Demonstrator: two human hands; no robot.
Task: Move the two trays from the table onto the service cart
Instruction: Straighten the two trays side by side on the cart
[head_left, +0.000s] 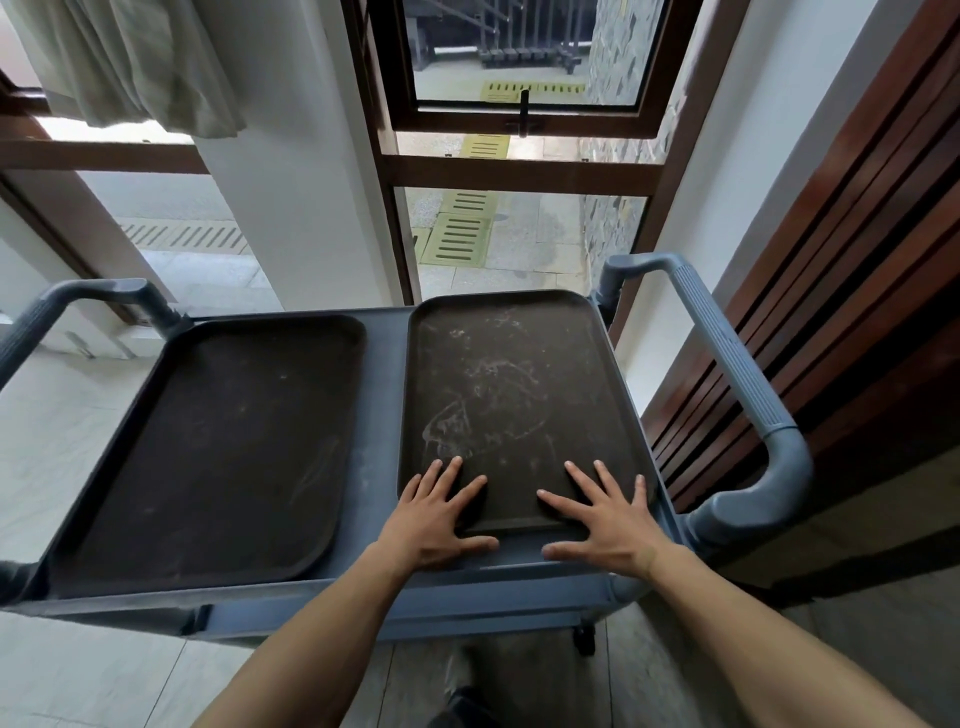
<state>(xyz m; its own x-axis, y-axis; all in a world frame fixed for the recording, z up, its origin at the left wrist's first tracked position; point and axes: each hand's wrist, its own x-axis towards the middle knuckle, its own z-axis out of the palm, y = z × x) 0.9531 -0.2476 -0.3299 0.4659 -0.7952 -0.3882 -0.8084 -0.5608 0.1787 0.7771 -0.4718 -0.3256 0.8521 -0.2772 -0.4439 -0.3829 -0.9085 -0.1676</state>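
Note:
Two dark brown rectangular trays lie side by side on the top shelf of a blue-grey service cart (382, 395). The left tray (218, 447) lies flat with no hand on it. The right tray (511, 395) is scuffed with pale marks. My left hand (441, 512) rests flat, fingers spread, on the right tray's near left corner. My right hand (605, 517) lies the same way on its near right corner. Both thumbs reach down onto the cart's front rim. Neither hand grips anything.
The cart has a grey handle at each end, left handle (57, 312) and right handle (743, 384). Behind it stands a window with a brown frame (519, 174) and a white pillar (291, 208). A slatted wooden wall (841, 291) runs along the right. The floor is tiled.

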